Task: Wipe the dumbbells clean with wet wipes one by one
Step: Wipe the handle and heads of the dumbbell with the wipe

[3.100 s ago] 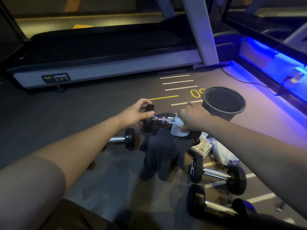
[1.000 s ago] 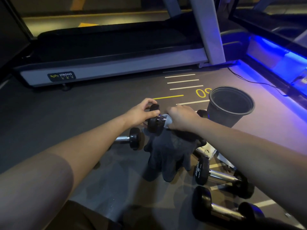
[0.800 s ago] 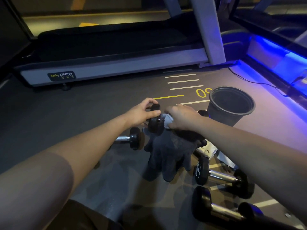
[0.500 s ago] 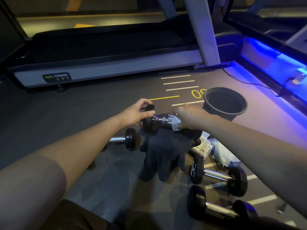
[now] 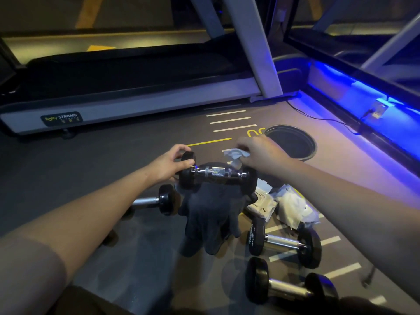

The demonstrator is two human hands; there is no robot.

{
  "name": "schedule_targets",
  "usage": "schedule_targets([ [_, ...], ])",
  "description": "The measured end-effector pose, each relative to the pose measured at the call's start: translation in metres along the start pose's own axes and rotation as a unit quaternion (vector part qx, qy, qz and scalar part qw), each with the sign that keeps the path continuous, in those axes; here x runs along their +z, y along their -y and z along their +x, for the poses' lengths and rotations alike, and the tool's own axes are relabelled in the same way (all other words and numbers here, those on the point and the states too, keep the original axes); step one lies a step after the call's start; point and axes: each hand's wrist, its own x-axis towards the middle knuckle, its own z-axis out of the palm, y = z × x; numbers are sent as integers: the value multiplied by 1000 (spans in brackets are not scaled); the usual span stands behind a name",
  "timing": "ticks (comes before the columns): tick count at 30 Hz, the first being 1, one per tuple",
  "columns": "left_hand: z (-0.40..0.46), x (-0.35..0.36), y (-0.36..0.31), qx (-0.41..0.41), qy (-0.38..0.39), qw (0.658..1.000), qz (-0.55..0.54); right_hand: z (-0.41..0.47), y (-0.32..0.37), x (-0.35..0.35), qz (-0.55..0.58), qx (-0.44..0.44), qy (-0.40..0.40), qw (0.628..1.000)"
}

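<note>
at the centre of the view, above the dark cloth [image 5: 211, 214], the left hand [image 5: 169, 163] grips the dumbbell [image 5: 216, 173] by its 9 o'clock head while the right hand [image 5: 259, 153] pinches the wet wipe [image 5: 235, 154] just above the handle, so the unsupported 3 o'clock head could tip down.

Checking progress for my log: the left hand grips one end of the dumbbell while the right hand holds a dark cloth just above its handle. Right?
Not quite: the right hand pinches a white wet wipe, not a dark cloth. The head view shows it. The left hand does grip one end of the dumbbell.
</note>
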Motion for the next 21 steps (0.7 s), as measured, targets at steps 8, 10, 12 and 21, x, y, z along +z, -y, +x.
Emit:
schedule_targets([
  [8, 0, -1, 1, -4, -1, 1000, 8, -17, -22, 1, -27, 80, -110, 990],
  [10, 0, -1, 2, -5, -2, 1000, 7, -18, -25, 6, -23, 111, -99, 989],
  [12, 0, -1, 2, -6, -4, 1000, 6, -21, -27, 11, 11, 133, -86, 987],
  [21, 2, -2, 4, -4, -2, 1000, 20, -29, -20, 40, 240, 121, 32, 963],
])
